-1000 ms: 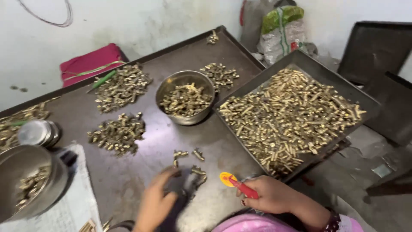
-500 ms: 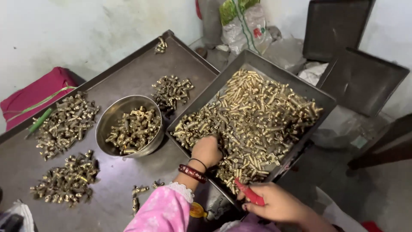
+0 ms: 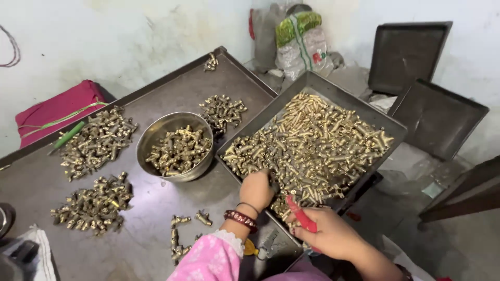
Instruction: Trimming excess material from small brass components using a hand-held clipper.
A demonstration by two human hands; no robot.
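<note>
Brass fittings point(image 3: 317, 145) fill a dark metal tray point(image 3: 400, 126) that sits tilted at the edge of a long grey work table point(image 3: 156, 208), and the person's left hand point(image 3: 256, 190) is down among them at the tray's near corner, fingers curled into the heap and knuckles up; whether anything is pinched between the fingertips cannot be told from here. A dark red bangle point(image 3: 240, 219) and a thin thread circle the wrist just behind that hand, above a pink patterned sleeve point(image 3: 208, 257). Just to the right of it and nearer the body, the right hand point(image 3: 333, 234) is wrapped around a red-handled tool point(image 3: 300, 214), the handle poking up out of the fist beside the tray's lower rim. To the left of the left hand stands a round steel bowl point(image 3: 151, 136) partly filled with more brass pieces, touching nothing but the table. Beyond the bowl, farther left, two loose piles of brass parts point(image 3: 96, 141) lie well apart from the hands, with a green stick point(image 3: 67, 135) beside the upper pile. A few stray fittings point(image 3: 179, 231) lie below and left of the wrist. A smaller heap point(image 3: 223, 110) rests above the bowl, close to the tray's left wall. Empty dark trays point(image 3: 437, 117) lean against the wall far to the right.
</note>
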